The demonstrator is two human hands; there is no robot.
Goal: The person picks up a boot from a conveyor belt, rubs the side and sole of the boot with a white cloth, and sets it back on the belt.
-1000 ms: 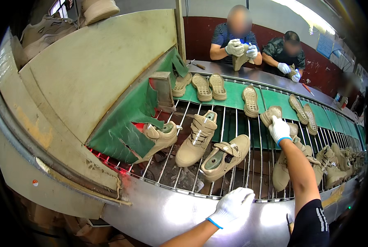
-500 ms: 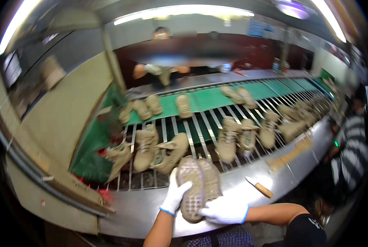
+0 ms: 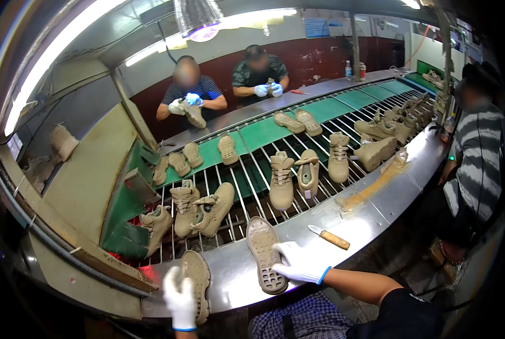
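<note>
Gloves, white with blue cuffs, cover both of the person's hands at the lower edge of the view. Left hand (image 3: 180, 299) lies over the near end of a tan shoe sole (image 3: 196, 282) that rests tread-up on the steel surface (image 3: 230, 277); the grip looks closed loosely on that end, though the fingers are too blurred to be sure. Just to the right, a second tan sole (image 3: 265, 260) lies tread-up on the same surface, its far end reaching the edge of the roller conveyor (image 3: 247, 186). Right hand (image 3: 300, 263) rests against this sole's right side with fingers spread flat, the grip open and pressing rather than clasping. Near that hand, on the surface, lies a small knife (image 3: 329, 237) with a wooden handle. Behind the soles, tan boots (image 3: 281, 181) stand and lie across the conveyor rods, some upright, some on their sides. Across the conveyor, two people (image 3: 191, 90) in gloves handle shoes. Farther right along the surface runs a yellowish smear (image 3: 371, 189), and a person in a striped shirt (image 3: 478, 158) stands at the far right edge.
</note>
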